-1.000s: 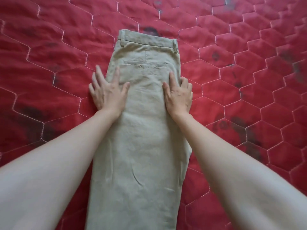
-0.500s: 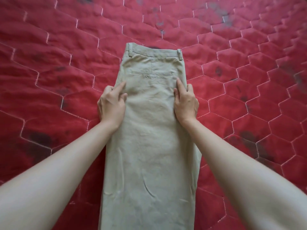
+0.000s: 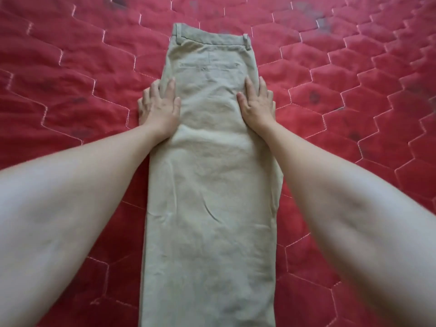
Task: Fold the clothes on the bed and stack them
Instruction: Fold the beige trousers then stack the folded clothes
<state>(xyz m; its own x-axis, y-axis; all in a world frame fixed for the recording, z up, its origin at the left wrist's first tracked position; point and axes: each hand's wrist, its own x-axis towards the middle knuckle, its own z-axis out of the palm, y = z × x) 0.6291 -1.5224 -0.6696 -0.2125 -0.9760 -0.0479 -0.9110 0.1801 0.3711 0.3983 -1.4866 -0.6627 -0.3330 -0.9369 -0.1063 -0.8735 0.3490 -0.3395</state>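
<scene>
Khaki trousers (image 3: 212, 185) edges under flat hands (image 3: 160, 107).

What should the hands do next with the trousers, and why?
Probably slide both flat hands toward the near end. The left hand and right hand press the two edges of the trousers below the pocket, and creases show in the cloth nearer the camera.

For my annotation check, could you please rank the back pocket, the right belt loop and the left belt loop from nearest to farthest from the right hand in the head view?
From the right hand:
1. Back pocket, just beyond the fingertips.
2. Right belt loop, at the waistband's right end.
3. Left belt loop, at the far left corner of the trousers.
</scene>
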